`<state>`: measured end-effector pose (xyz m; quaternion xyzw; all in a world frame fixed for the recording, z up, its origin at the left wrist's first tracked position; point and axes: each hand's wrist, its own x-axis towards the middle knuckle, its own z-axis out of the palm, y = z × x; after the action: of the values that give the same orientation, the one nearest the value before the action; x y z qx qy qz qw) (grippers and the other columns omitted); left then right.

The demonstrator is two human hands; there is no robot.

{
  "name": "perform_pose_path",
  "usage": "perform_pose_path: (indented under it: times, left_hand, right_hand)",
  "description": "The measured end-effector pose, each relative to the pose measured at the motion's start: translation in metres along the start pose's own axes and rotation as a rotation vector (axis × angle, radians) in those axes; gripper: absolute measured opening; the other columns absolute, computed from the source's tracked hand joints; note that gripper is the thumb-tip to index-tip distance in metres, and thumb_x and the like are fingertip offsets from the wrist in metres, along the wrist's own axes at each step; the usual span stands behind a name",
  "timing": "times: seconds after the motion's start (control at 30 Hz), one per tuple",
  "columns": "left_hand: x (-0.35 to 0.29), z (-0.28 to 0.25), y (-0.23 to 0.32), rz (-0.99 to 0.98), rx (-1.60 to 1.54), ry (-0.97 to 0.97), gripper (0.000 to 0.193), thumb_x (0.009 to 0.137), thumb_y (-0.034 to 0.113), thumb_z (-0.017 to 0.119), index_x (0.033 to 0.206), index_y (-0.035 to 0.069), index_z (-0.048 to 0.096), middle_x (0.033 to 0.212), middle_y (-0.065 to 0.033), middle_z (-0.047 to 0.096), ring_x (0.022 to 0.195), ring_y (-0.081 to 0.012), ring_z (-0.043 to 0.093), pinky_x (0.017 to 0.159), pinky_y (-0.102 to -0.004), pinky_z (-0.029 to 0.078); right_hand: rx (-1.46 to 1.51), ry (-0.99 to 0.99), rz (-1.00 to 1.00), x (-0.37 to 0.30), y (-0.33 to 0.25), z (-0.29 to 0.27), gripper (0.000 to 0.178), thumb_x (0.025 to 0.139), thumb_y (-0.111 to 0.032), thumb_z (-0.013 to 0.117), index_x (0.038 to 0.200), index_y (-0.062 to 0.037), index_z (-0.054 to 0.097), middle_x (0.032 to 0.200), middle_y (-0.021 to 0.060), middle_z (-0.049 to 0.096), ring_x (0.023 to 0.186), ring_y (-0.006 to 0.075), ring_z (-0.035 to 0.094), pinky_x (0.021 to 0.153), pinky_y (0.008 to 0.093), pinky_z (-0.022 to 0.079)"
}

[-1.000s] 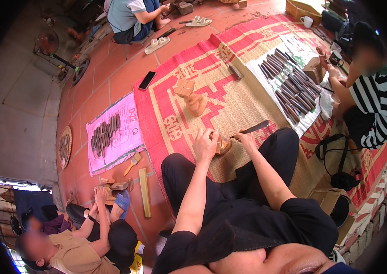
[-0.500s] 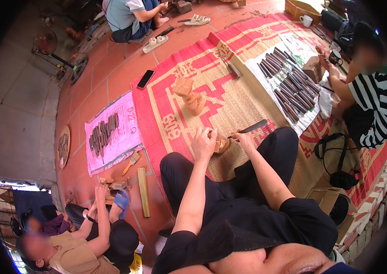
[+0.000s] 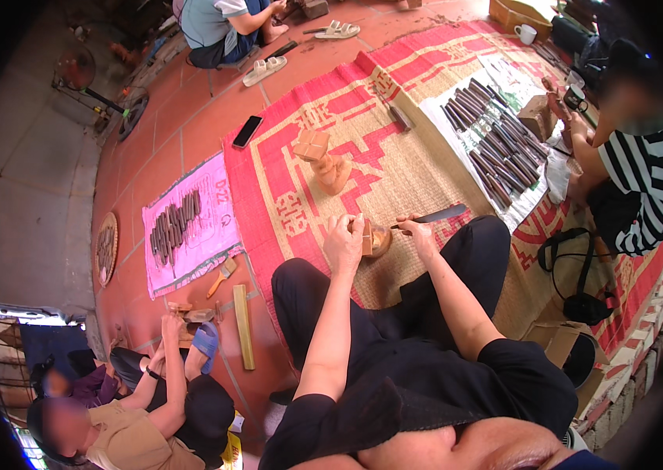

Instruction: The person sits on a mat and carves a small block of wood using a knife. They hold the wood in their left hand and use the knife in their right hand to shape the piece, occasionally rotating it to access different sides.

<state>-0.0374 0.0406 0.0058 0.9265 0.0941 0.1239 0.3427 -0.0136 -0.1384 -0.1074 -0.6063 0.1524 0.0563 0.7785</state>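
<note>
A small block-like wooden carving [image 3: 376, 242] sits on the woven mat in front of me, between my knees. My left hand [image 3: 344, 245] is closed on its left side, fingers bent over the squared part. In my right hand [image 3: 419, 236] is a long, dark carving knife [image 3: 441, 214]. Its broad flat part sticks out to the right, and a thin end points left toward the carving; whether that end touches the wood I cannot tell. Beyond my hands stands a larger wooden figure [image 3: 331, 172] with a square block on top.
Dark-handled carving tools [image 3: 504, 149] lie in rows on a white sheet at right, beside a seated person in stripes. At left are a pink sheet [image 3: 229, 227] with more tools, a brush [image 3: 222, 277], a wooden strip [image 3: 243, 327] and another person working. A phone [image 3: 247, 131] lies on the mat.
My right hand has shifted slightly up and right, and the dark knife's far end has moved right with it. My left hand stays on the carving.
</note>
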Motion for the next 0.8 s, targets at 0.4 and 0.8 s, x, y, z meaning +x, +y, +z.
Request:
perform_pose_path:
  times: [0.4, 0.8]
  left_hand:
    - [-0.006, 0.004, 0.006, 0.051, 0.034, 0.021, 0.028, 0.09, 0.036, 0.059, 0.085, 0.009, 0.065, 0.087, -0.0109, 0.054, 0.077, -0.0309, 0.06, 0.066, -0.0415, 0.047]
    - [-0.004, 0.003, 0.008, 0.034, 0.05, -0.003, 0.035, 0.091, 0.043, 0.054, 0.089, 0.009, 0.066, 0.089, -0.0113, 0.057, 0.08, -0.032, 0.061, 0.07, -0.044, 0.048]
  right_hand:
    - [-0.018, 0.013, 0.005, -0.003, 0.001, 0.002, 0.009, 0.072, -0.009, 0.062, 0.071, -0.0008, 0.058, 0.088, 0.0093, 0.069, 0.074, 0.0141, 0.061, 0.066, 0.0284, 0.049]
    - [-0.009, -0.018, 0.006, 0.001, 0.0, 0.002, 0.006, 0.072, -0.003, 0.059, 0.073, 0.0017, 0.057, 0.087, 0.0125, 0.069, 0.073, 0.0166, 0.065, 0.065, 0.0284, 0.052]
